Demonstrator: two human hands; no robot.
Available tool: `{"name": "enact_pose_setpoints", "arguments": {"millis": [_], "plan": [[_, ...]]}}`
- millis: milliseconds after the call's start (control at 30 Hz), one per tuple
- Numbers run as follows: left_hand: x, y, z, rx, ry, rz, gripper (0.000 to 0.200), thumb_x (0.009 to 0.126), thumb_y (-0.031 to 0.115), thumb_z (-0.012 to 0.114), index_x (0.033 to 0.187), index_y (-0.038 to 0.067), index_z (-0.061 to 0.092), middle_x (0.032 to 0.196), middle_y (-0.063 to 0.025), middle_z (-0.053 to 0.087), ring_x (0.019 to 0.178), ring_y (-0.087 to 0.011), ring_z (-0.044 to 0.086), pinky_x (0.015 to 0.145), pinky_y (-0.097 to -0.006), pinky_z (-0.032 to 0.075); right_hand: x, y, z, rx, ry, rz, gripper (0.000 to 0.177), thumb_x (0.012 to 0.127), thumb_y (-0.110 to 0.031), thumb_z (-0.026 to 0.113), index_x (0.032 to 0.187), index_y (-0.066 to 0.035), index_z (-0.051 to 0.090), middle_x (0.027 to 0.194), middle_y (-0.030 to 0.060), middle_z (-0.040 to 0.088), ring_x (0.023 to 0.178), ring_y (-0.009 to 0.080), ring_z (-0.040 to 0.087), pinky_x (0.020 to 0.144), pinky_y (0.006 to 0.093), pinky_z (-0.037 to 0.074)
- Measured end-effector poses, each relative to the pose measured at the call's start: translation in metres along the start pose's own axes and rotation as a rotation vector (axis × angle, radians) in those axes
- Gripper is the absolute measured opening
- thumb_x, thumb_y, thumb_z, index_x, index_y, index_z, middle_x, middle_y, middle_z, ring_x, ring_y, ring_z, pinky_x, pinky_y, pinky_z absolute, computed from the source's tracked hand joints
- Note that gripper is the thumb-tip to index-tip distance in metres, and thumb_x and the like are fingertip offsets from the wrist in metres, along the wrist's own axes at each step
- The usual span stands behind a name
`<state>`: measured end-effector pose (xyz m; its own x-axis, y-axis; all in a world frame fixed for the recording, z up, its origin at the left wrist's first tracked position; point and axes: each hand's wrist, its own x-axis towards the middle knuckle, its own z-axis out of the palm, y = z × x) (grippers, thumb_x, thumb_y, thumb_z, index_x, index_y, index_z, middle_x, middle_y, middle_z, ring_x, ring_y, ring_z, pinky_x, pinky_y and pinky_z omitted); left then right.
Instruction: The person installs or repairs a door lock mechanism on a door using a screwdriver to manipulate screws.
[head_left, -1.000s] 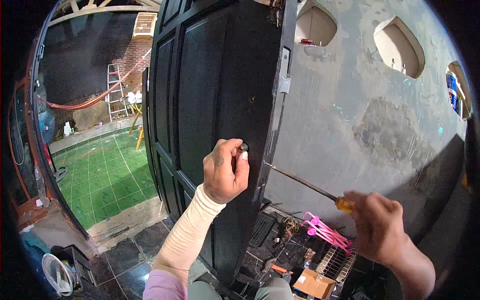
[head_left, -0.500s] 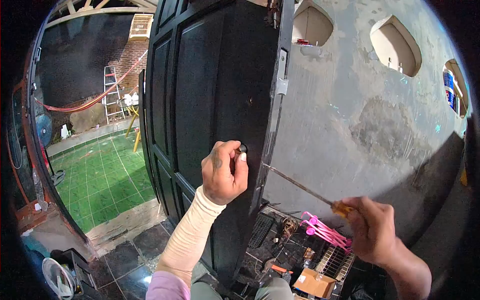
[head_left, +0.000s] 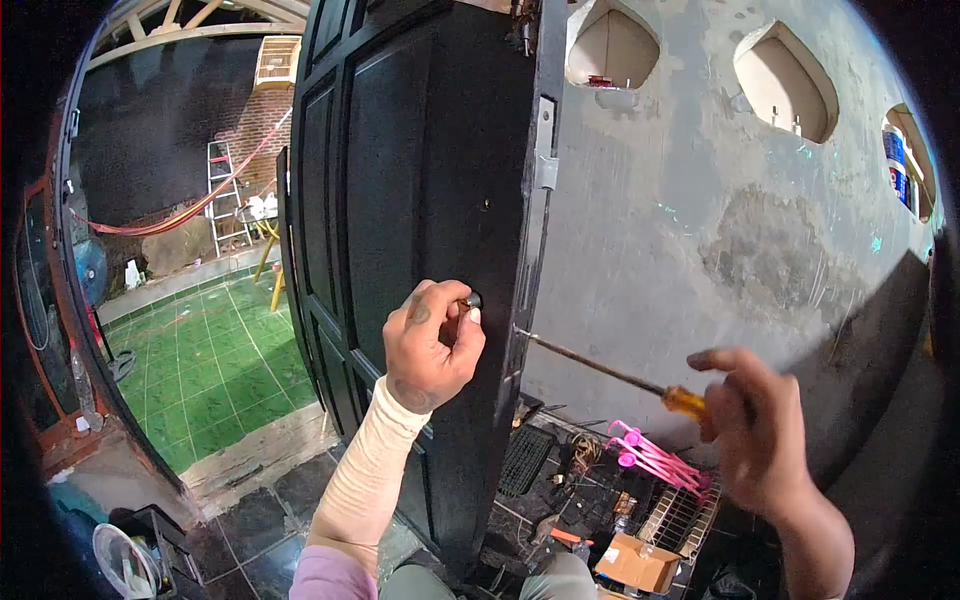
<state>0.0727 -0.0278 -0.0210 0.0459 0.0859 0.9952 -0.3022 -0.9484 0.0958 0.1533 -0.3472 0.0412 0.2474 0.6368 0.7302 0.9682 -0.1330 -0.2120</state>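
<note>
Between the left hand's (head_left: 430, 345) pinched fingertips, a knob (head_left: 475, 299); handle-end in the right hand's (head_left: 768, 430) loose grip, a screwdriver (head_left: 625, 376).

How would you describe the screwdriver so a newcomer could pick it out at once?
Find the tall black door, then its edge just right of the left hand. From there the screwdriver slants down to the right hand. Its amber handle and single thin shaft set it apart from the bunched pink objects below.

Runs patchy grey along the right wall (head_left: 640, 250), dips into three niches (head_left: 782, 80), opens left onto lit green tiles (head_left: 230, 360) and brickwork (head_left: 265, 112)!
</note>
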Motion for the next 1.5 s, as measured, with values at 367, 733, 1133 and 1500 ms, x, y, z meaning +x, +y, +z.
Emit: {"name": "enact_pose_setpoints", "arguments": {"millis": [367,733,1133,1500], "plan": [[0.0,0.005,0.005,-0.069,0.022,-0.062,0.018,0.085,-0.005,0.066,0.102,-0.001,0.061,0.078,-0.0037,0.057,0.066,-0.0083,0.053,0.059,-0.0228,0.047,-0.023,0.007,0.003,0.479,-0.19,0.471,0.025,0.096,-0.012,0.063,0.116,0.002,0.057,0.083,0.0103,0.062,0.08,0.0139,0.06,0.071,0.03,0.047],[0.0,0.003,-0.004,-0.077,-0.019,-0.039,0.014,0.088,-0.002,0.066,0.102,-0.002,0.061,0.078,-0.004,0.059,0.066,-0.0081,0.054,0.06,-0.0236,0.048,-0.026,0.002,0.001,-0.263,0.108,-0.164,0.028,0.075,0.007,0.071,0.099,0.002,0.058,0.093,0.0173,0.053,0.072,0.0279,0.059,0.058,0.0323,0.048],[0.0,0.001,-0.004,-0.112,-0.029,-0.029,0.017,0.089,-0.002,0.066,0.105,-0.002,0.062,0.081,-0.0051,0.062,0.069,-0.0085,0.057,0.062,-0.0239,0.05,-0.038,-0.001,0.026,-0.18,0.325,-0.044,0.017,0.081,0.008,0.06,0.097,0.003,0.055,0.089,0.0153,0.054,0.074,0.029,0.055,0.07,0.033,0.047],[-0.001,0.004,-0.008,-0.133,-0.048,-0.077,0.017,0.091,-0.002,0.065,0.108,-0.002,0.062,0.082,-0.004,0.061,0.071,-0.0073,0.057,0.064,-0.0226,0.05,-0.022,-0.015,0.037,-0.092,0.535,-0.146,0.002,0.089,0.003,0.058,0.091,0.004,0.057,0.078,0.0128,0.053,0.062,0.0243,0.053,0.058,0.0325,0.045]]}}
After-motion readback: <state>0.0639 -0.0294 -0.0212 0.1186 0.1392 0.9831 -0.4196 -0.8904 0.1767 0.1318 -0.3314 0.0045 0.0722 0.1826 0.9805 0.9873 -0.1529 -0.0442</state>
